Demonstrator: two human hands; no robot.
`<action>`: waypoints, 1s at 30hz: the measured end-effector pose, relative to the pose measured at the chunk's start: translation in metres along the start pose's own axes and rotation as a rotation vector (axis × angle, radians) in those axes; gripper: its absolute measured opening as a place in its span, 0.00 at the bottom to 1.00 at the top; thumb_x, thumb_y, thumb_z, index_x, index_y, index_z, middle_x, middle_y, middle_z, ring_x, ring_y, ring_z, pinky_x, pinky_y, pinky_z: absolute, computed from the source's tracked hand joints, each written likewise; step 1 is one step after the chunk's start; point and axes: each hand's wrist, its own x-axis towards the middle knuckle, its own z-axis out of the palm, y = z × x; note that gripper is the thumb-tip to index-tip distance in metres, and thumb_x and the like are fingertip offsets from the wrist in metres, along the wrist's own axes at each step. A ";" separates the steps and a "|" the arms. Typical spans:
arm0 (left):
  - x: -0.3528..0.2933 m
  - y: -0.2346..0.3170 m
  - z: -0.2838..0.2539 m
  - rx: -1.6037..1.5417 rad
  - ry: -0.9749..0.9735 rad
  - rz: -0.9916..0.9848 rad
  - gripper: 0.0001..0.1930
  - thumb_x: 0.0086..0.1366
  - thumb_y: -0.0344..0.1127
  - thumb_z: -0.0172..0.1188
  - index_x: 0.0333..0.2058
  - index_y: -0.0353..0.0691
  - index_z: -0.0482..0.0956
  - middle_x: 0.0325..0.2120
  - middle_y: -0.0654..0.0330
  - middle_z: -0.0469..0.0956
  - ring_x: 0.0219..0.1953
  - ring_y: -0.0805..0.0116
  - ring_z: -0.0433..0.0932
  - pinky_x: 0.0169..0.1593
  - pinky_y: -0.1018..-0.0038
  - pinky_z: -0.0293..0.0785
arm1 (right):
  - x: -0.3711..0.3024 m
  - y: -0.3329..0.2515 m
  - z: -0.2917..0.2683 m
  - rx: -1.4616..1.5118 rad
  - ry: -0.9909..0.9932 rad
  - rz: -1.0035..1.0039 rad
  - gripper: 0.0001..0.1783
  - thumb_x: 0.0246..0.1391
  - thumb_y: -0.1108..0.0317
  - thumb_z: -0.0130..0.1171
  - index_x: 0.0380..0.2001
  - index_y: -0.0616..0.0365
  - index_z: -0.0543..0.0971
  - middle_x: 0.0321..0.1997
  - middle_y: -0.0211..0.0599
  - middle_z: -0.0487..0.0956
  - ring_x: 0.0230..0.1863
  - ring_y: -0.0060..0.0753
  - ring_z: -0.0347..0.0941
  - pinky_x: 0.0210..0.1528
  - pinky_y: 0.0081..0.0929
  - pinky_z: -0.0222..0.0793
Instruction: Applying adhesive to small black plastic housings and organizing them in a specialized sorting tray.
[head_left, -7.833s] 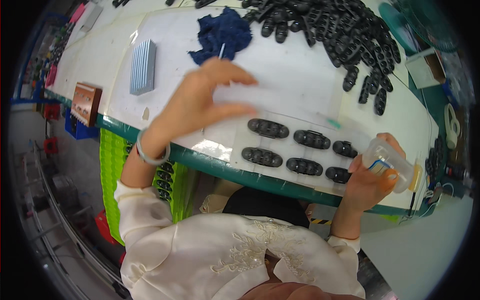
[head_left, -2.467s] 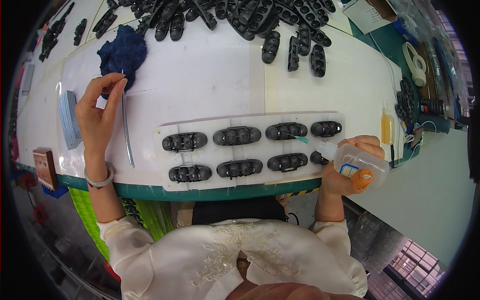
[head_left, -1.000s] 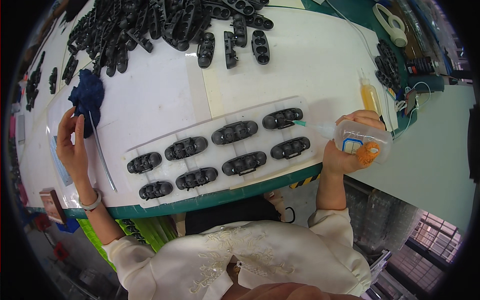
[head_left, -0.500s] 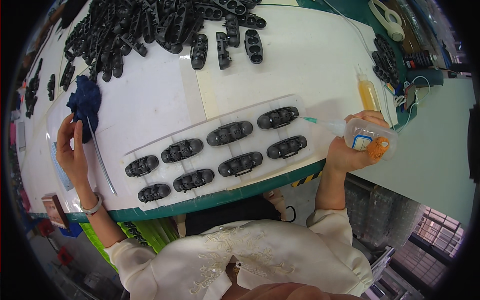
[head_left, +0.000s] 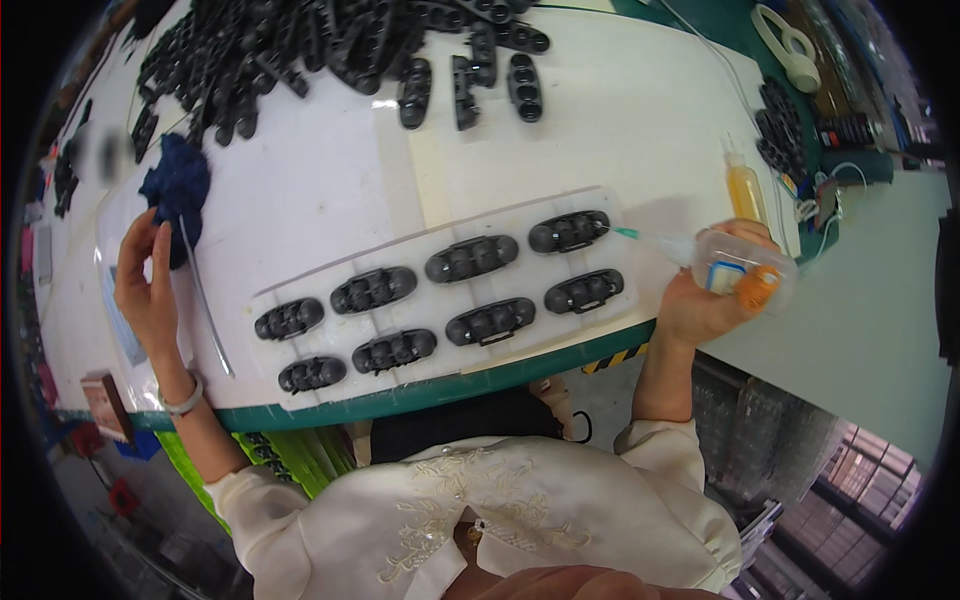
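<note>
My right hand (head_left: 693, 305) is wrapped round a clear squeeze bottle (head_left: 735, 256) with an orange plug and a green needle tip. The bottle lies nearly level, its thin needle pointing left at the right end of a black part with rounded domes (head_left: 568, 232). Whether the needle touches that part I cannot tell. Two rows of such black parts sit on a white holder strip (head_left: 385, 308). My left hand (head_left: 146, 290) is open with thumb and fingers apart, fingertips at the lower edge of a dark blue cloth (head_left: 178, 180). A thin metal rod (head_left: 210, 310) runs down from the cloth.
A heap of black parts (head_left: 290, 45) covers the far left of the table, with several loose ones beside it. A bottle of yellow liquid (head_left: 745, 195), a cable and white headphones (head_left: 787, 48) are at the right. The green table edge (head_left: 420, 386) runs close to me.
The whole view has shifted slightly, so the table things appear a little further right. Both hands keep nearly the same pose, and the needle stays at the same black part.
</note>
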 end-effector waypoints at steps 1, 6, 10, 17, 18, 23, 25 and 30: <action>-0.002 0.000 -0.004 0.008 0.011 -0.001 0.12 0.57 0.29 0.58 0.41 0.37 0.76 0.30 0.64 0.75 0.32 0.80 0.72 0.37 0.84 0.66 | -0.001 -0.002 0.002 0.019 0.070 0.072 0.27 0.51 0.44 0.41 0.28 0.63 0.68 0.27 0.39 0.67 0.30 0.31 0.65 0.29 0.22 0.65; 0.011 0.020 0.009 0.062 0.052 0.086 0.12 0.54 0.31 0.61 0.38 0.39 0.77 0.24 0.64 0.76 0.28 0.79 0.72 0.34 0.83 0.68 | -0.023 -0.045 0.000 0.666 -0.050 0.178 0.38 0.48 0.32 0.39 0.32 0.63 0.70 0.32 0.37 0.65 0.26 0.27 0.65 0.28 0.24 0.67; 0.009 0.016 0.006 -0.001 0.038 0.114 0.12 0.55 0.32 0.60 0.38 0.40 0.77 0.27 0.64 0.78 0.30 0.80 0.75 0.34 0.84 0.68 | -0.072 -0.073 0.042 0.756 -0.503 0.018 0.41 0.41 0.31 0.50 0.34 0.66 0.66 0.32 0.43 0.63 0.24 0.31 0.64 0.22 0.25 0.66; 0.005 0.019 -0.004 0.118 0.065 0.138 0.11 0.54 0.33 0.61 0.37 0.40 0.78 0.28 0.62 0.78 0.29 0.76 0.75 0.35 0.83 0.70 | -0.102 -0.091 0.071 0.779 -0.748 0.118 0.17 0.40 0.79 0.58 0.37 0.65 0.68 0.37 0.50 0.67 0.30 0.47 0.71 0.29 0.39 0.71; 0.008 0.026 -0.009 0.015 0.107 0.158 0.10 0.53 0.30 0.61 0.36 0.37 0.77 0.25 0.59 0.77 0.26 0.73 0.75 0.32 0.80 0.70 | -0.094 -0.079 0.067 0.788 -0.886 0.073 0.16 0.41 0.78 0.58 0.36 0.65 0.68 0.37 0.51 0.67 0.29 0.47 0.71 0.28 0.38 0.71; 0.011 0.032 -0.012 -0.114 0.162 0.198 0.08 0.52 0.26 0.61 0.32 0.32 0.76 0.22 0.55 0.76 0.22 0.70 0.75 0.28 0.80 0.71 | -0.108 -0.091 0.078 0.739 -0.831 0.005 0.16 0.42 0.77 0.57 0.37 0.68 0.68 0.38 0.52 0.67 0.29 0.47 0.71 0.27 0.38 0.72; 0.011 0.030 -0.014 -0.118 0.162 0.194 0.08 0.52 0.27 0.61 0.32 0.33 0.76 0.24 0.54 0.76 0.23 0.69 0.76 0.28 0.79 0.71 | -0.105 -0.090 0.078 0.760 -0.850 -0.014 0.17 0.42 0.77 0.58 0.37 0.69 0.68 0.38 0.52 0.66 0.29 0.48 0.71 0.26 0.39 0.72; 0.009 0.032 -0.014 -0.128 0.125 0.192 0.08 0.51 0.27 0.61 0.32 0.33 0.76 0.24 0.53 0.76 0.24 0.67 0.76 0.29 0.79 0.72 | -0.105 -0.093 0.078 0.705 -0.835 -0.051 0.17 0.43 0.77 0.57 0.37 0.70 0.67 0.38 0.53 0.66 0.27 0.48 0.70 0.25 0.38 0.71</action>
